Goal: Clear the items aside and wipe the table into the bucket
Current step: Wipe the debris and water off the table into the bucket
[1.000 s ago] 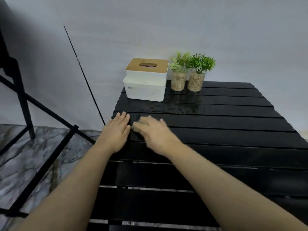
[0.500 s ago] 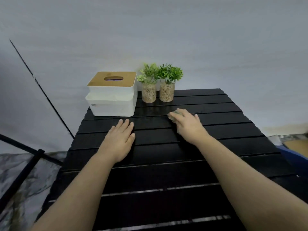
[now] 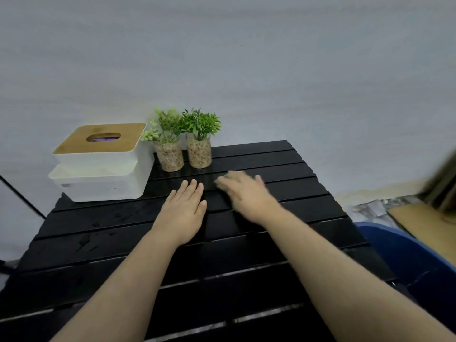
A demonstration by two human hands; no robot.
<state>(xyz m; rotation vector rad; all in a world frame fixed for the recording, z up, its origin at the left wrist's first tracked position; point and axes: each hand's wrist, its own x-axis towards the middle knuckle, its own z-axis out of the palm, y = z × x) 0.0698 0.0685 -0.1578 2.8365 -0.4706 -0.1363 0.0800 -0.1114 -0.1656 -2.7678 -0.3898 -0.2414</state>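
Note:
The black slatted table point(image 3: 308, 188) fills the lower view, with wet drops on its left slats. My left hand point(image 3: 183, 211) lies flat on the middle slats, palm down, holding nothing. My right hand point(image 3: 246, 193), blurred by motion, presses a small grey-green cloth point(image 3: 222, 179) onto the table; only a bit of it peeks out at the fingertips. A blue bucket point(image 3: 407, 255) sits below the table's right edge.
A white tissue box point(image 3: 103, 174) with a wooden lid stands at the back left corner. Two small green plants point(image 3: 170, 154) point(image 3: 199, 149) in pebble-filled glass jars stand beside it. Cardboard point(image 3: 424, 225) lies on the floor at the right.
My right hand has slid the cloth to the right across the slats, away from my left hand. The view has swung right, bringing the blue bucket into sight.

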